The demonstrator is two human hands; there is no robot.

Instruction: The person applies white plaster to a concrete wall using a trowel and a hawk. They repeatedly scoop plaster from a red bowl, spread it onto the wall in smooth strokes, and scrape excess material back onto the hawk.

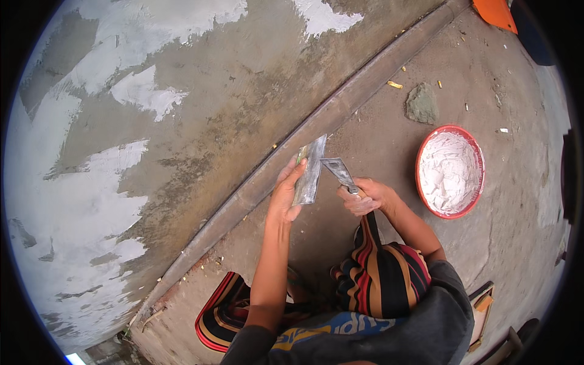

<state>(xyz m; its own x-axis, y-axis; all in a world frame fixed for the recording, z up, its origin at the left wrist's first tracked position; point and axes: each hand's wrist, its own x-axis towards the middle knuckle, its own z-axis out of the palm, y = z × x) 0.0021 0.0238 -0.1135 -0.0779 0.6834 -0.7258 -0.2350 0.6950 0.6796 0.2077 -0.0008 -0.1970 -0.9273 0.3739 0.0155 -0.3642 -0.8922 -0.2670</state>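
Note:
My left hand (287, 190) is closed round the back of a flat, rectangular metal plastering trowel (311, 173), its smeared blade facing right. In my right hand (367, 196) is the handle of a small putty knife (338, 171), whose blade points up and left. The knife's tip comes close to the trowel's right edge; whether they touch I cannot tell. To the right of that hand stands a red-rimmed basin (419, 174) holding thick whitish plaster (451, 172), its surface stirred into ridges.
On the left rises a grey wall (207, 115) with white plaster patches. A raised ledge (340, 106) runs along its foot. A stone (422, 103) lies above the basin on the concrete floor (389, 140), among small scraps. An orange object (496, 14) sits at the top right, a wooden frame (480, 313) at the lower right.

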